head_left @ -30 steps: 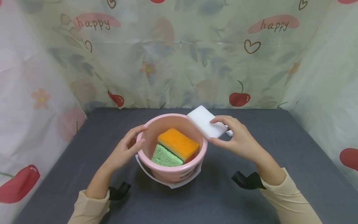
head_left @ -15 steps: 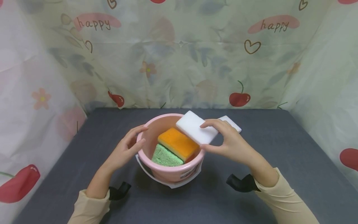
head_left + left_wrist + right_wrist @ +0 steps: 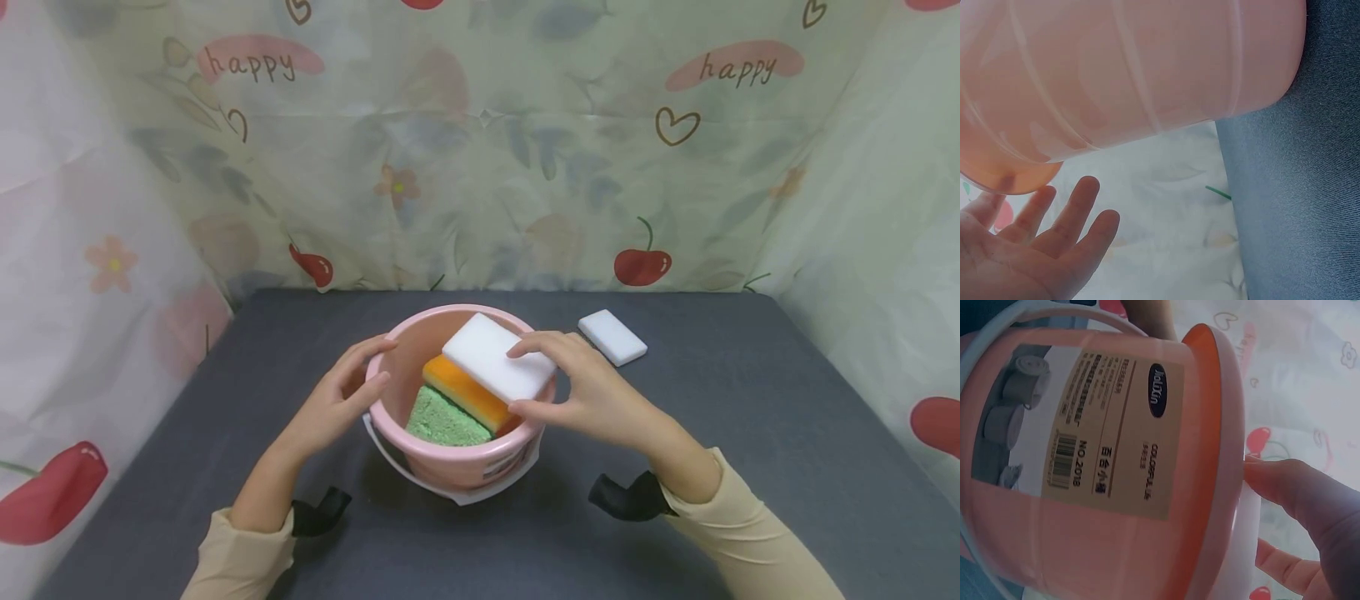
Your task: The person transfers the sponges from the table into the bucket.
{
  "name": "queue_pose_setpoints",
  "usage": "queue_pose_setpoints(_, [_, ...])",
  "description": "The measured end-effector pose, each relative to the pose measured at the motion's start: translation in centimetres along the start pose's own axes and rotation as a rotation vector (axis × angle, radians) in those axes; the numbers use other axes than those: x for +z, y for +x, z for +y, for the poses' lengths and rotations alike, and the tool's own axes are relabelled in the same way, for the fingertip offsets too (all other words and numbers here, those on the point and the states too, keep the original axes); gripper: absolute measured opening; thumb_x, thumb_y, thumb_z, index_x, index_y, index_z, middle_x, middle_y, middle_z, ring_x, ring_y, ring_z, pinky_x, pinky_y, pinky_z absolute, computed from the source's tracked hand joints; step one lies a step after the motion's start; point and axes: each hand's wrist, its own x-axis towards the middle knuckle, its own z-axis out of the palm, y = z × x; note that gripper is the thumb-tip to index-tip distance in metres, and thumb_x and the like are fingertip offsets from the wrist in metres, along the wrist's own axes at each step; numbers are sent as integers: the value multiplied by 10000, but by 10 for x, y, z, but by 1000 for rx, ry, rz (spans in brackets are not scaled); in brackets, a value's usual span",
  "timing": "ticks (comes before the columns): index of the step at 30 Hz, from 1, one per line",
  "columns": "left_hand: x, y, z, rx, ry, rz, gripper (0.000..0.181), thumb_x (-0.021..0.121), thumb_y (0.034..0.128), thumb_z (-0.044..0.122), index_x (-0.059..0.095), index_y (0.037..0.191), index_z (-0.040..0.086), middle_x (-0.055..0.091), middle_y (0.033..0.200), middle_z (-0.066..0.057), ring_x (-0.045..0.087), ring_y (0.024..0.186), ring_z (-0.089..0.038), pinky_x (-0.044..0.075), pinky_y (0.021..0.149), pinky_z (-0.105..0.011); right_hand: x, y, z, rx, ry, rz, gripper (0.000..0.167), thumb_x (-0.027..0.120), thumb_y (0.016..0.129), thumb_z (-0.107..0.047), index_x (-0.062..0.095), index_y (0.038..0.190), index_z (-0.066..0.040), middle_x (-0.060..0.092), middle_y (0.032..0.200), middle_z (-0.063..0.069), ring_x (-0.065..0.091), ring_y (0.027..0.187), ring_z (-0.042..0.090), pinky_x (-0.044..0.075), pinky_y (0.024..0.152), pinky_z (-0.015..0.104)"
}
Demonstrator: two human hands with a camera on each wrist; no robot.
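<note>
A white sponge (image 3: 491,354) is pinched between the thumb and fingers of my right hand (image 3: 585,387). It is tilted over the right side of the pink bucket (image 3: 450,462), above an orange sponge (image 3: 468,392) that it partly covers. A green sponge (image 3: 447,417) lies in the bucket beside the orange one. My left hand (image 3: 341,396) rests on the bucket's left rim with its thumb and index finger; in the left wrist view the other fingers (image 3: 1079,206) spread loosely, apart from the wall. The right wrist view shows my thumb (image 3: 1279,478) on the white sponge near the rim.
A second white sponge (image 3: 612,337) lies on the dark cloth-covered table (image 3: 675,450), behind and right of the bucket. The bucket's pale handle (image 3: 457,498) hangs down at its front. A printed curtain (image 3: 480,208) stands behind the table and along both sides.
My right hand has carried the white sponge left and slightly down, from the right rim to over the orange sponge. The second white sponge has come into full view. My left hand has stayed put.
</note>
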Motion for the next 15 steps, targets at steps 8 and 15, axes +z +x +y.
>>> queue_pose_setpoints(8, [0, -1, -1, 12, 0, 4, 438, 500, 950, 131, 399, 1376, 110, 327, 1454, -113, 482, 1091, -81, 474, 803, -180, 10, 3, -5, -34, 28, -23, 449, 763, 756, -227, 566, 1155, -174, 591, 1134, -5, 443, 970, 163, 438, 726, 271])
queue_pose_setpoints(15, [0, -1, -1, 15, -9, 0, 445, 501, 951, 132, 392, 1382, 113, 322, 1459, -99, 489, 1076, -57, 476, 796, -191, 17, 6, -9, -62, 52, -50, 461, 773, 741, -206, 570, 1147, -128, 572, 1198, 33, 440, 1055, 205, 485, 727, 268])
